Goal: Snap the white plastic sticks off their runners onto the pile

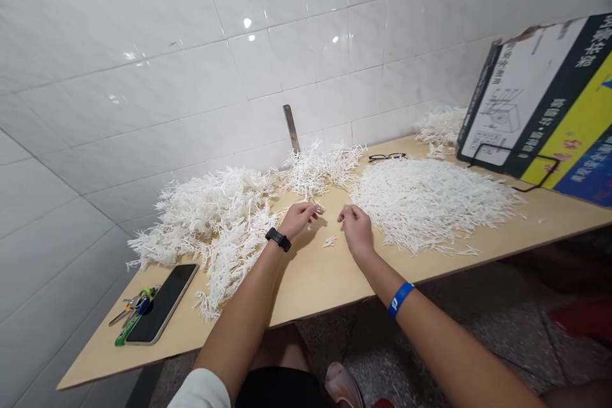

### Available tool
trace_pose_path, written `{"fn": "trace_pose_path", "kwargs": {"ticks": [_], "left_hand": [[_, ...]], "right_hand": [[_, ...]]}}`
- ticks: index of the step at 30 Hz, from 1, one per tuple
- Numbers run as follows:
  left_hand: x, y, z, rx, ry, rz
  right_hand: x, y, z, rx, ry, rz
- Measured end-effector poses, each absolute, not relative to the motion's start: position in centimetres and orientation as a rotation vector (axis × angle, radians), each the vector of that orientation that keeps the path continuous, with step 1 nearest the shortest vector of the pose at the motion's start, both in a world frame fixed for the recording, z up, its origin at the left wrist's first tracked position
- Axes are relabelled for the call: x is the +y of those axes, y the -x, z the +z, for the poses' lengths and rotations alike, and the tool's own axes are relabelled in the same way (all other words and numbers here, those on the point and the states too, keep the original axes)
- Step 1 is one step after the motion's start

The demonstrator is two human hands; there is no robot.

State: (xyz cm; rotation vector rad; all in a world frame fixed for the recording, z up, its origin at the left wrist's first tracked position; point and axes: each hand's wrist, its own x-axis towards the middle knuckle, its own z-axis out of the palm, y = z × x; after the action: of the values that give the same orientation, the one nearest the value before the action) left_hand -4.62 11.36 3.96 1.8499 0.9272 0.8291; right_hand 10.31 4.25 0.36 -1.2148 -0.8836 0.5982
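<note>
My left hand [299,219], with a black watch on its wrist, is over the middle of the table, its fingers pinched around a small white piece [313,211]. My right hand [356,227] hangs just to the right of it, fingers curled together; what they hold, if anything, is too small to name. A few loose white pieces [329,241] lie on the table between the hands. Tangled white clusters [210,204] spread to the left, and another heap of them [322,166] sits behind the hands. A wide pile of separate white pieces [435,201] is at the right.
A phone [162,305] and keys [136,305] lie on the wooden table [315,287] at the left. Black glasses [387,157] rest behind the right pile. A large printed box [540,102] with a black wire handle stands at the right. A metal bracket [290,127] is against the tiled wall.
</note>
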Motion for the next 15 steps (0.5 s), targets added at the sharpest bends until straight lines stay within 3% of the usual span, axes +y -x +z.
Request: {"fn": "trace_pose_path", "kwargs": {"ticks": [6,10,12,15], "left_hand": [[11.0,4.8,3.8,0.83,-2.057,0.402],[11.5,4.7,3.2,0.817,-1.911,0.622],[12.0,4.8,3.0,0.916,-1.843,0.838],[13.0,5.2,2.3,1.075,-1.713,1.052]], "right_hand": [[4.2,-10.8,0.5,-0.787,1.291,0.542],[4.3,-10.7,0.9,-0.689,1.102,0.654],[3.8,-10.4,1.4,-0.765,0.927,0.868],[2.6,-9.5,1.8,-1.146,0.732,1.492]]}}
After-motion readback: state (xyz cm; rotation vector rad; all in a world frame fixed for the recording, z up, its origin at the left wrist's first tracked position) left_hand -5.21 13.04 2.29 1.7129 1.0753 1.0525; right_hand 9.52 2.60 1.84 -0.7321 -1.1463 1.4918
